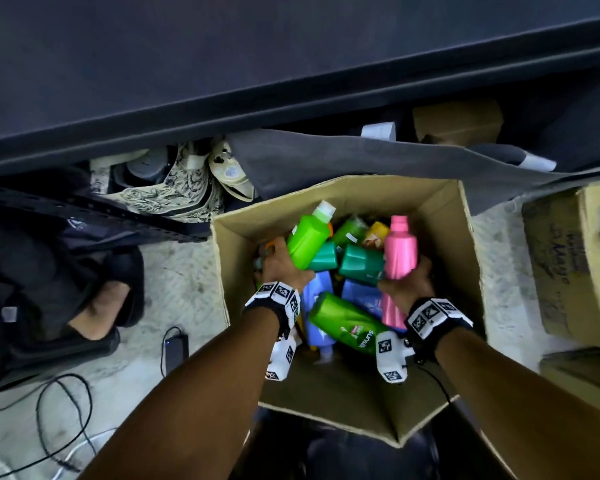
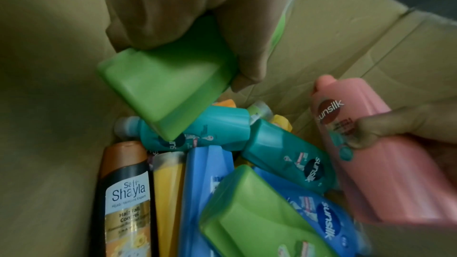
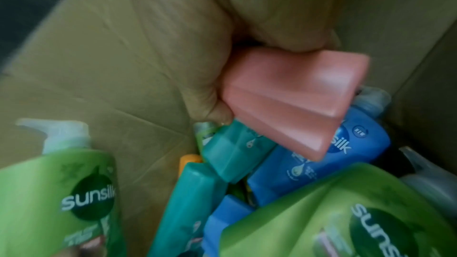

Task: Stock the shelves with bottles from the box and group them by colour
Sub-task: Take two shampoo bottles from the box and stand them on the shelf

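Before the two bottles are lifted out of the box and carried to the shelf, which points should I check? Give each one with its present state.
1. Left hand grips the light green bottle near its base: ok.
2. Right hand grips the pink bottle at its lower part: ok.
3. Both bottles are clear of the pile: cannot tell; the green one's bottom corner looks close to a teal bottle in the left wrist view.
4. Caps closed: cannot tell, too blurred.
5. Path upward out of the cardboard box is open, flaps aside: ok.
6. Free shelf place for each colour: cannot tell; only the dark shelf top shows, no bottle groups on it.
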